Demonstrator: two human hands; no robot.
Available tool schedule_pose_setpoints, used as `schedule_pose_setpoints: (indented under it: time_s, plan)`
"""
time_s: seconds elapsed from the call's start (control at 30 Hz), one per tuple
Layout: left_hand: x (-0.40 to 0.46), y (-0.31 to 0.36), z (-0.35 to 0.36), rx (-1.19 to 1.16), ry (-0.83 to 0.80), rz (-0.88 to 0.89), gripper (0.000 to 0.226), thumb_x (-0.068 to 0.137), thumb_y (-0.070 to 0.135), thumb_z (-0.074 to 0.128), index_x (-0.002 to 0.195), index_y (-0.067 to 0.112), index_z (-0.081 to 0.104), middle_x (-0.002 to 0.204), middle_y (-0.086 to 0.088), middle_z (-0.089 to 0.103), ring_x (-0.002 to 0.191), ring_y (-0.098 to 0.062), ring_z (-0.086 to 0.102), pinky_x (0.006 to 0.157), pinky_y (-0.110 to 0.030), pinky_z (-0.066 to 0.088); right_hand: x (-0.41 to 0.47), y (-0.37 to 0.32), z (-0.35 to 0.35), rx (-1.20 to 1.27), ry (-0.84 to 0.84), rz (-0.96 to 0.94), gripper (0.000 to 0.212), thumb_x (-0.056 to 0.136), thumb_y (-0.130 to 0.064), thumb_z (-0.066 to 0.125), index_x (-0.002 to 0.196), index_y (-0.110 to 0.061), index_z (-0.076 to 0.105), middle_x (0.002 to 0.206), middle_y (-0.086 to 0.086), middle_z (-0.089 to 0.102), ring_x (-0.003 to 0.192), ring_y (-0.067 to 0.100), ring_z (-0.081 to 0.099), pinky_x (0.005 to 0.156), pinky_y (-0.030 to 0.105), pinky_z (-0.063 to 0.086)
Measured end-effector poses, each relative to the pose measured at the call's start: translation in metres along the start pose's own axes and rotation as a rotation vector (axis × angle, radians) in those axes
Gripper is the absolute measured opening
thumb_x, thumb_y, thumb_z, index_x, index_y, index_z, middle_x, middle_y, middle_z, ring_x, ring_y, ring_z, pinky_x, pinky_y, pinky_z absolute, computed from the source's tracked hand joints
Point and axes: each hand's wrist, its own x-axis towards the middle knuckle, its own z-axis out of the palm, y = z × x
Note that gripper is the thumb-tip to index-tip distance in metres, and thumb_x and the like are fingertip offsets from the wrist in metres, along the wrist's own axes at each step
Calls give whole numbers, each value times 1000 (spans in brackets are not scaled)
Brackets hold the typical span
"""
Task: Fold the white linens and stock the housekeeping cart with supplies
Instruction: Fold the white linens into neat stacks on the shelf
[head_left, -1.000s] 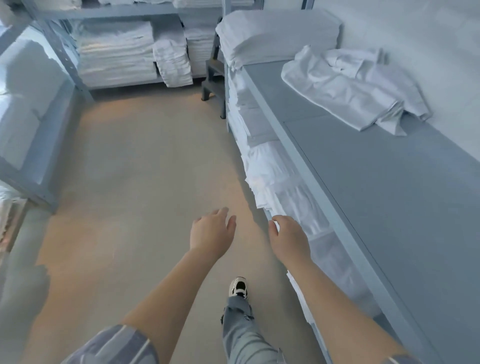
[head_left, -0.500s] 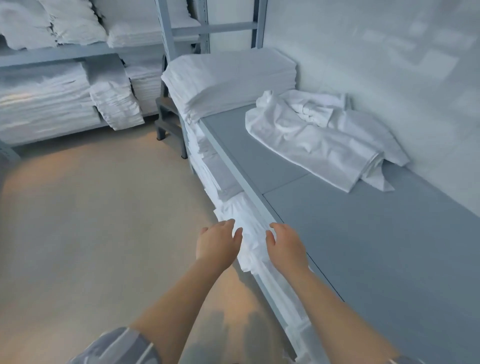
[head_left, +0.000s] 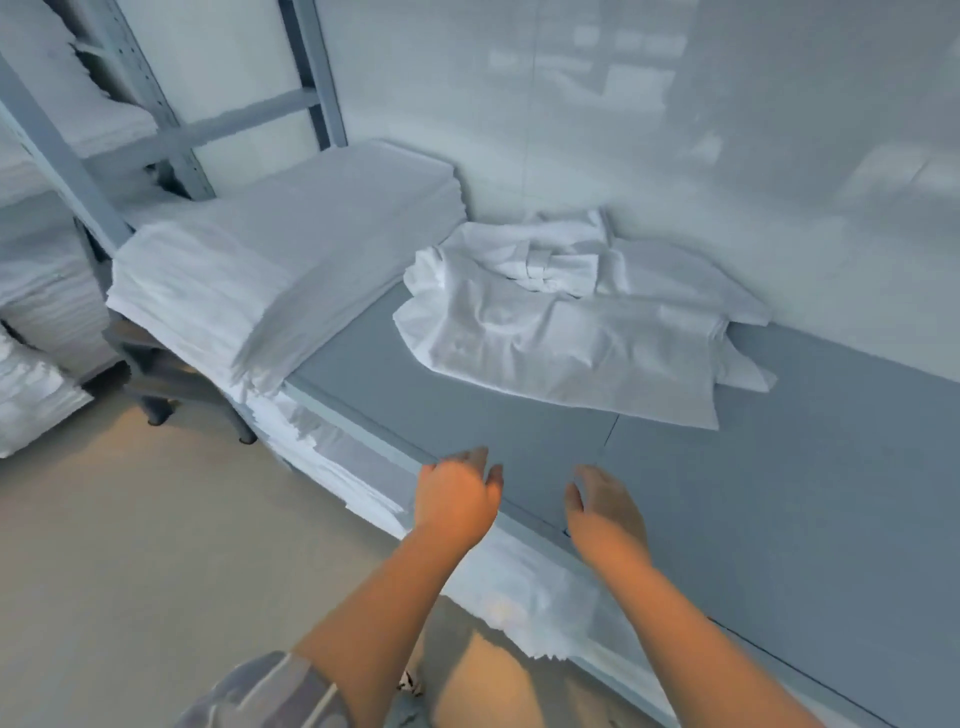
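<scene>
A crumpled pile of white linens (head_left: 571, 322) lies on the grey table (head_left: 779, 493) against the wall. To its left a tall stack of folded white linens (head_left: 280, 260) sits at the table's end. My left hand (head_left: 457, 499) hovers over the table's front edge, fingers relaxed, holding nothing. My right hand (head_left: 605, 512) hovers above the tabletop beside it, also relaxed and empty. Both hands are well short of the crumpled pile.
More folded white linens (head_left: 467, 561) fill the shelf under the tabletop. Grey metal shelving (head_left: 67, 156) with stacked linens stands at the left. A small grey step stool (head_left: 171, 374) stands on the beige floor (head_left: 130, 571) by the table's end.
The view has turned right toward the table and come closer. Both hands have moved from over the floor and shelf edge up to the tabletop, still empty.
</scene>
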Motion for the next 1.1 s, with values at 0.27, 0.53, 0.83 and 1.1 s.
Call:
schedule_pose_setpoints:
  time_s: [0.27,0.53,0.83,1.1]
  plan:
    - [109,-40,-26,48,-33,289,40,100,39,33,121,15,56,116,-5,65,107,-24,59,91,-33,36,33,-57,31,57,145,307,32,97,-21,42,120,-3,55,126,12,54,115,28,49,87,37,44]
    - [136,-78,-9,7,-92,409,39,99,37,35,122,14,56,113,-4,64,105,-24,58,91,-32,35,46,-65,59,72,168,409,39,99,-24,40,136,-13,48,142,4,45,129,22,41,98,32,38]
    - [181,-77,12,81,-135,466,58,95,45,42,142,12,37,153,-12,28,144,-24,17,112,-39,20,97,-35,42,-85,267,323,37,93,-14,48,129,-2,52,140,17,43,131,32,36,102,39,35]
    - [252,-64,58,253,-245,428,81,90,65,35,153,22,5,160,-8,-7,147,-26,-9,118,-43,-1,176,14,35,-323,104,222,66,97,-34,40,153,-21,8,161,8,-7,148,22,-7,119,39,1]
